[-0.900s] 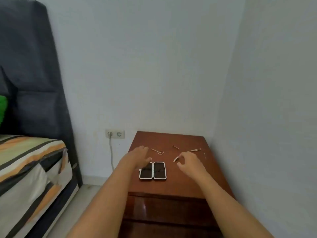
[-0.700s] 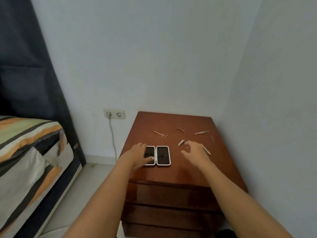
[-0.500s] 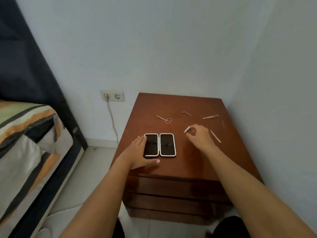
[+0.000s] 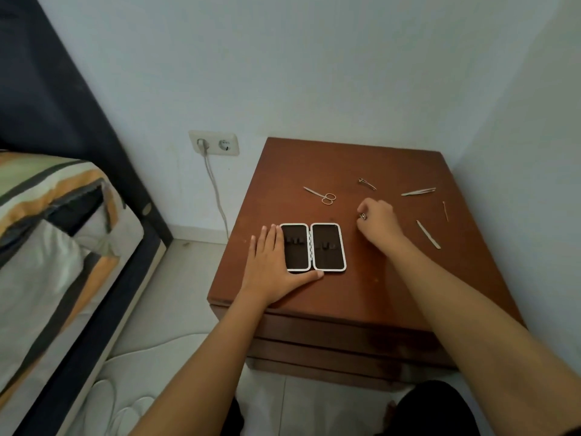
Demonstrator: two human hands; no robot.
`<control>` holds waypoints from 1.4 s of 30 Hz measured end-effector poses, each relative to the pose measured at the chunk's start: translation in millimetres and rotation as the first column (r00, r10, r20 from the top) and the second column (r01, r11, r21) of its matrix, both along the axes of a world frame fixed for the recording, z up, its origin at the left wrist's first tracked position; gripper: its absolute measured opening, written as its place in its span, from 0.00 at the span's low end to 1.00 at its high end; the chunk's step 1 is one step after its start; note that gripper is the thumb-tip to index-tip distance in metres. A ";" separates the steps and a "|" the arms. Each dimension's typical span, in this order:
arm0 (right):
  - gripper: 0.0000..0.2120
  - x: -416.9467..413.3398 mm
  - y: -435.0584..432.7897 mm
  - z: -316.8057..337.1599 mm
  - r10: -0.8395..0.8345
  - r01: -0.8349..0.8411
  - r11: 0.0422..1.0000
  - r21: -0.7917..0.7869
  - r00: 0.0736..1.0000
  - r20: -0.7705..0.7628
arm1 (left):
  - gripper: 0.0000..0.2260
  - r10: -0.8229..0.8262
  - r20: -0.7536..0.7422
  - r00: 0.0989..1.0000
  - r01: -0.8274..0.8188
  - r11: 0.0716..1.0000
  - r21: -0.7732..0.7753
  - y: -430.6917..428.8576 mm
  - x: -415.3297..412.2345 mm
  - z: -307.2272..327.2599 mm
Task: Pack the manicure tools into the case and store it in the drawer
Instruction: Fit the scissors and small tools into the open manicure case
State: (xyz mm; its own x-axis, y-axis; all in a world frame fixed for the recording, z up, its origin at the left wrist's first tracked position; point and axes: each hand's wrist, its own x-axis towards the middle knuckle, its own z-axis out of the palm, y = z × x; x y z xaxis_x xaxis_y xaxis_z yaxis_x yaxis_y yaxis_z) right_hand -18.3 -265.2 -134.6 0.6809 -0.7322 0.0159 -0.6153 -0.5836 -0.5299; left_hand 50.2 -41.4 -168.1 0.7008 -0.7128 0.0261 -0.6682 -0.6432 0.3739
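A white-rimmed manicure case lies spread flat with its dark lining up on the brown nightstand. My left hand rests flat against the case's left half, thumb along its near edge. My right hand is closed around a small metal nail clipper, just right of the case. Loose on the top lie small scissors, a short metal tool, tweezers, a thin stick and a nail file.
The nightstand stands in a corner, walls behind and to its right. Its drawer fronts are closed. A wall socket with a plugged cable is to the left. A bed with striped bedding and a dark headboard fills the left side.
The view has tilted down and closer. My left hand settled flat against the case's left side. My right hand reached the nail clipper and closed around it.
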 end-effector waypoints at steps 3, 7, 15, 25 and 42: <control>0.11 7.2 6.3 4.2 0.006 -0.015 0.996 0.084 0.995 0.099 | 0.54 0.004 -0.013 1.000 -0.004 1.000 -0.007 0.8 1.0 0.5; 0.09 31.0 34.2 19.1 0.093 -0.139 0.972 0.190 0.968 0.233 | 0.50 -0.063 -0.069 0.996 0.061 0.998 -0.029 7.6 10.0 3.4; 0.07 68.5 86.5 6.1 0.277 -0.310 0.931 0.193 0.944 0.178 | 0.49 -0.083 0.009 0.997 0.083 0.995 -0.054 15.7 8.5 -2.4; 0.07 55.9 56.5 27.7 0.448 -0.449 0.891 0.061 0.893 0.035 | 0.53 -0.044 0.039 0.998 0.046 0.998 -0.052 13.0 10.3 -7.2; 0.11 45.0 -57.5 -20.4 0.082 -0.060 0.960 -0.274 0.994 0.068 | 0.53 -0.031 0.054 0.998 0.033 0.999 -0.031 12.5 12.1 -5.5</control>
